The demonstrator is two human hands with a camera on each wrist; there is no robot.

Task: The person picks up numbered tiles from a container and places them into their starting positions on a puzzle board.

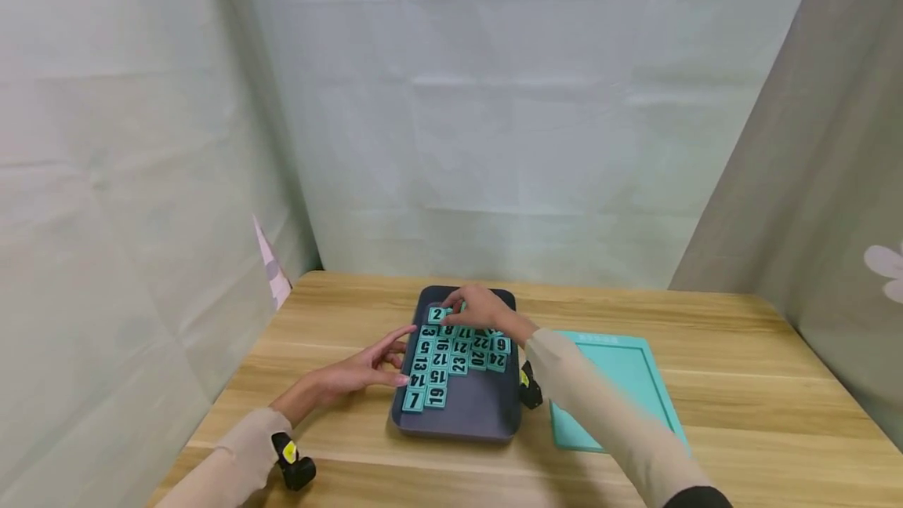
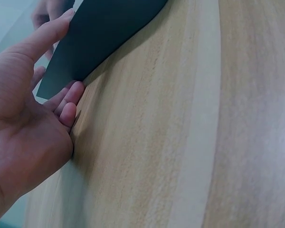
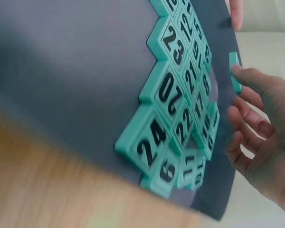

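Note:
A dark grey tray holds several teal number tiles, packed together with black digits. At its far left corner, my right hand pinches a teal tile between thumb and fingers, lifted at a tilt in the right wrist view. In the head view, the tile marked 2 is at those fingertips. My left hand touches the tray's left side, its thumb and index finger extended along the edge. The left wrist view shows its other fingers bent low by the tray wall.
A flat teal board with a raised border lies right of the tray, partly under my right forearm. Both lie on a wooden table. Pale curtains hang behind and at the sides.

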